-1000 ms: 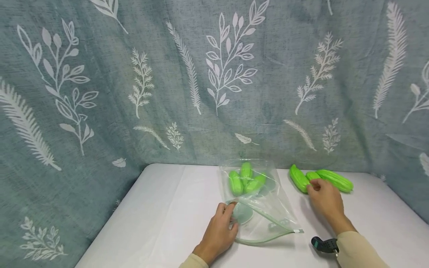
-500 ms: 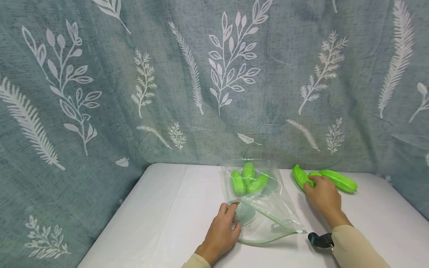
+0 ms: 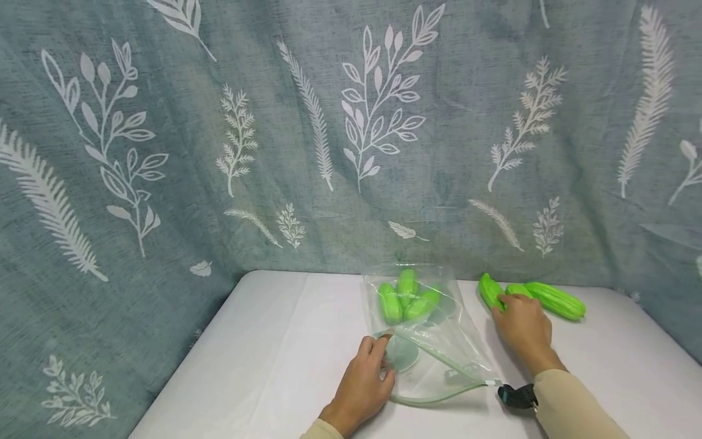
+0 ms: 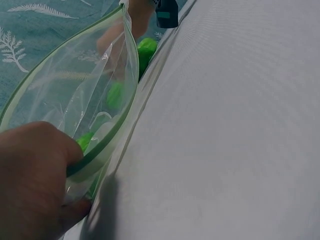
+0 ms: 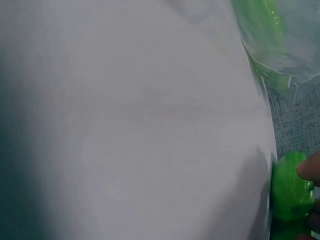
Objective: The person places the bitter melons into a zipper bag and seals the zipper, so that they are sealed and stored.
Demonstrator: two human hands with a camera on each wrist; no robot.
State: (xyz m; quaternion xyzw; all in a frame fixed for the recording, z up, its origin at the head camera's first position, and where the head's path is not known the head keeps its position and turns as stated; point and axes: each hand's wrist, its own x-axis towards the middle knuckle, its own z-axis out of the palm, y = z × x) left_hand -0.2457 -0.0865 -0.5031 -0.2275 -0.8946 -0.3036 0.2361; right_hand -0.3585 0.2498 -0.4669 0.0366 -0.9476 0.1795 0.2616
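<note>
A clear zip bag [image 3: 439, 369] with a green seal strip lies on the white table, its mouth facing me and spread apart. My left hand [image 3: 359, 381] pinches the left side of that mouth; in the left wrist view the thumb and fingers grip the rim [image 4: 102, 145]. Inside the bag are bright green cucumber-like vegetables [image 3: 389, 303], three of them visible. To the right of the bag, my right hand [image 3: 523, 329] holds the leftmost loose green vegetable [image 3: 489, 289] between thumb and fingers. The right wrist view catches this vegetable [image 5: 290, 192] with the fingertips around it.
Beside the held one lie another short green vegetable [image 3: 517, 289] and a longer ridged one [image 3: 562, 302]. A patterned blue-grey curtain [image 3: 307, 122] hangs behind and to the sides of the table [image 3: 285, 366]. A dark camera device [image 3: 517, 396] sits at the right wrist.
The right hand has shifted slightly left and toward me, from above the vegetables onto the leftmost one, and closed around it. The left hand keeps its grip on the bag.
</note>
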